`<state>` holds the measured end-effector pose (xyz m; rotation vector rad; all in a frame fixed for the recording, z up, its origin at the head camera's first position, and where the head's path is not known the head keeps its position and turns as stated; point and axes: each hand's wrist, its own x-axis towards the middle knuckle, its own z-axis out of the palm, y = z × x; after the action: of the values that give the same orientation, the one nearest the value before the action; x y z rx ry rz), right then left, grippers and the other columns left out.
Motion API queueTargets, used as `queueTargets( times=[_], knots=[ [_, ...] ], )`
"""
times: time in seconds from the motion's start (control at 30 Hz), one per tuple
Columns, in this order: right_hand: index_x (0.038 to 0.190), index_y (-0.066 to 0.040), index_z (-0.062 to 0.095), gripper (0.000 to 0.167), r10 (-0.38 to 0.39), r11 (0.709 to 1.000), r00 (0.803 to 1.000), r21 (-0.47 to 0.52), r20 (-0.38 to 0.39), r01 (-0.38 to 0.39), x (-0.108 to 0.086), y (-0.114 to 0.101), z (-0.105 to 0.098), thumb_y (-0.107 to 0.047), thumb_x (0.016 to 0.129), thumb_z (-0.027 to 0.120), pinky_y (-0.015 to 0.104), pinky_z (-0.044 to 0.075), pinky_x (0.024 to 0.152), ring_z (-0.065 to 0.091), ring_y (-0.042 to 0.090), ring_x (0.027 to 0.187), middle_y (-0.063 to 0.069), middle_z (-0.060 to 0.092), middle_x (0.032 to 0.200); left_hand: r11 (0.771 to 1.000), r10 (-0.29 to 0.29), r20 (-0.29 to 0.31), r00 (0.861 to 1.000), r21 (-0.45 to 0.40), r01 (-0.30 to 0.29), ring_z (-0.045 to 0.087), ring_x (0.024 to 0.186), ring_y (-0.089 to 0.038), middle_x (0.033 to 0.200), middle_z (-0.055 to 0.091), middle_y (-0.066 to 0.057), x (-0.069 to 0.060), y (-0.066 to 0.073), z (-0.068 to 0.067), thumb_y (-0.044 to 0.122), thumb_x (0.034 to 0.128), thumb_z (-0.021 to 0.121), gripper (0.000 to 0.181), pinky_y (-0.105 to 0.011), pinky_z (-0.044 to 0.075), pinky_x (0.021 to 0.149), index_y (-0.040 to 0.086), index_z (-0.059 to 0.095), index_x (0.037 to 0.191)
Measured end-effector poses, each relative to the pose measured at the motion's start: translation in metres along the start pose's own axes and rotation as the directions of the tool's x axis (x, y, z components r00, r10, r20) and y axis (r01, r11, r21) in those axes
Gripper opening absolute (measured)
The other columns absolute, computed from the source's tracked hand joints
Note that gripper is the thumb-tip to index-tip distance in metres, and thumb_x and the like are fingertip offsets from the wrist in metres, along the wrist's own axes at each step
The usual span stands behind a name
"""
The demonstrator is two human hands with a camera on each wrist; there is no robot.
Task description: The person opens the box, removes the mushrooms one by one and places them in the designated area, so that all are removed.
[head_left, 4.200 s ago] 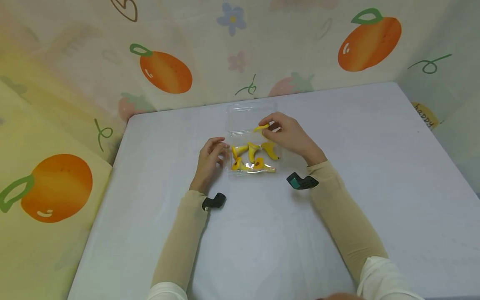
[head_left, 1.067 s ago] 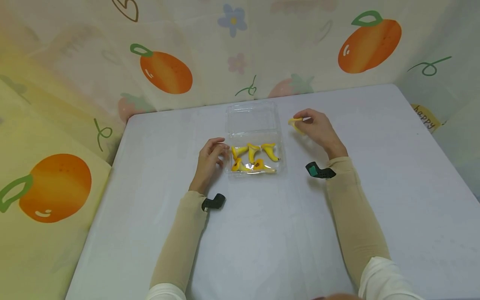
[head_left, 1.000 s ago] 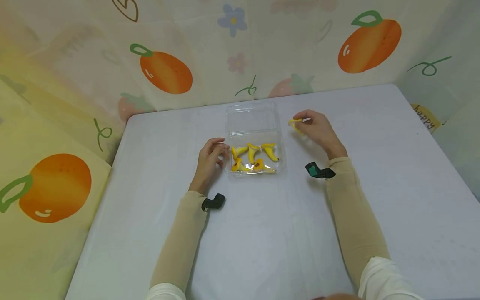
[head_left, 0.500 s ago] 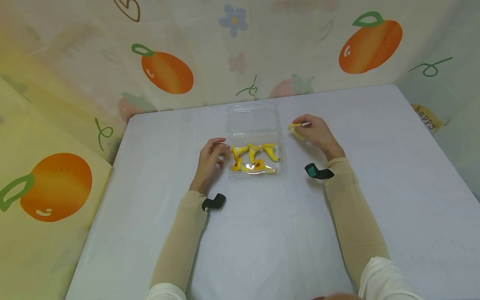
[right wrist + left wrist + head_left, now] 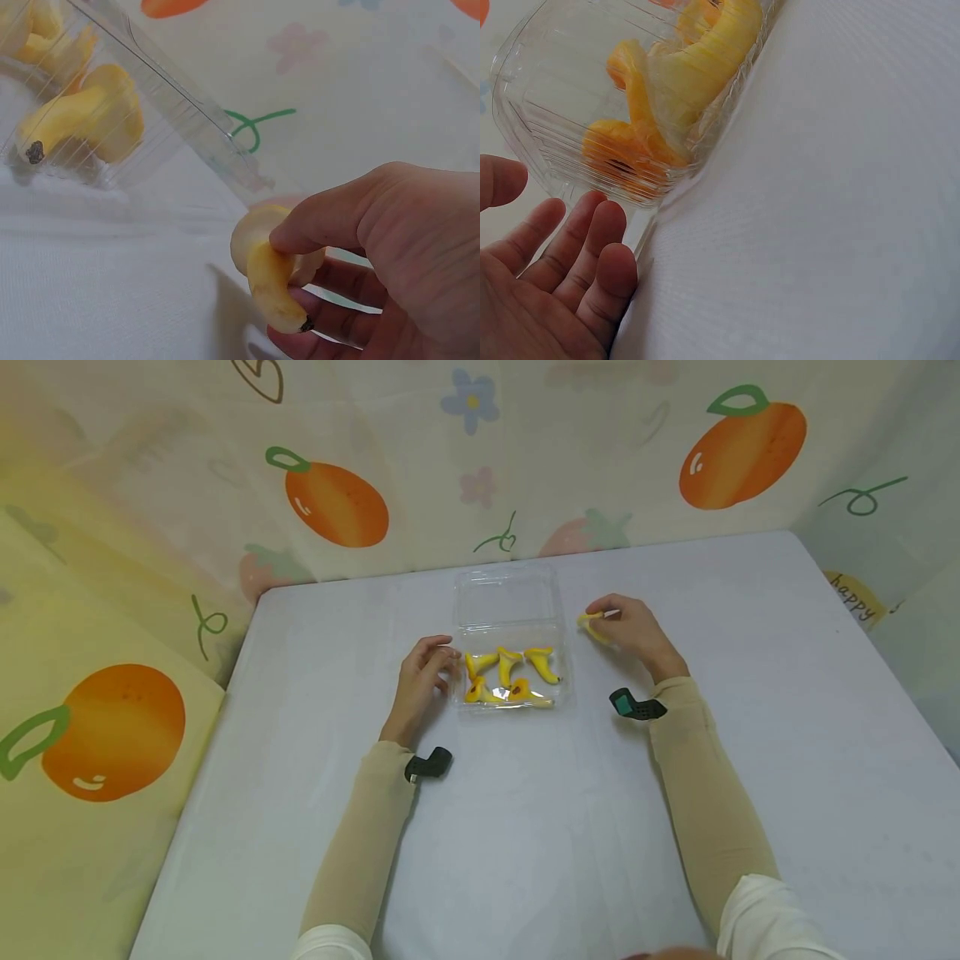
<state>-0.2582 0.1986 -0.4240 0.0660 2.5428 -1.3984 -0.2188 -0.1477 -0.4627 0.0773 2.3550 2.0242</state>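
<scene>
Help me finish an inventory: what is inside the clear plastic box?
Inside the clear plastic box lie five yellow mushroom-like pieces: three in the far row, two in the near one. Whatever is directly beneath them is covered and cannot be seen.

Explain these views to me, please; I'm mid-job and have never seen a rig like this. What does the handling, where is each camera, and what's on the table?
There is no machine here: a person works with two bare hands. The wide view comes from a camera worn on the head, looking forward and down; each close view comes from a camera on one wrist. On the white-covered table lies an open, clear plastic clamshell container with five yellow, chanterelle-like mushrooms inside. The right hand pinches a sixth mushroom, out to the container's right. The left hand is at the container's left side, holding nothing; whether it touches the plastic is hard to tell.
</scene>
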Motion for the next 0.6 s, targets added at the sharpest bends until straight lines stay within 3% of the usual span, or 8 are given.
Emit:
queueTargets(
  times=[0.2,0.6],
  knots=[
    [0.130,-0.005,0.060,0.036,0.009,1.000,1.000,-0.011,0.007,-0.009,0.0005,0.0003,0.0019,-0.019,0.096,0.056,0.034,0.045,0.088,0.055,0.031,0.114,0.019,0.057,0.136,1.000,-0.008,0.003,1.000,0.003,0.008,0.063,0.081,-0.014,0.117,0.065,-0.023,0.0000,0.0003,-0.0001,0.023,0.1041,0.052,0.038,-0.020,0.049,0.055,0.002,0.055,0.136],
    [0.131,-0.005,0.059,0.038,0.021,1.000,1.000,-0.024,0.011,-0.020,0.0041,0.0029,0.0047,-0.019,0.095,0.056,0.042,0.045,0.099,0.055,0.033,0.119,0.019,0.055,0.139,0.999,-0.052,0.024,0.998,0.007,0.052,0.064,0.089,-0.026,0.123,0.063,-0.028,0.0021,0.0001,-0.0016,0.019,0.1049,0.050,0.041,-0.026,0.051,0.058,0.000,0.052,0.141]
  ],
)
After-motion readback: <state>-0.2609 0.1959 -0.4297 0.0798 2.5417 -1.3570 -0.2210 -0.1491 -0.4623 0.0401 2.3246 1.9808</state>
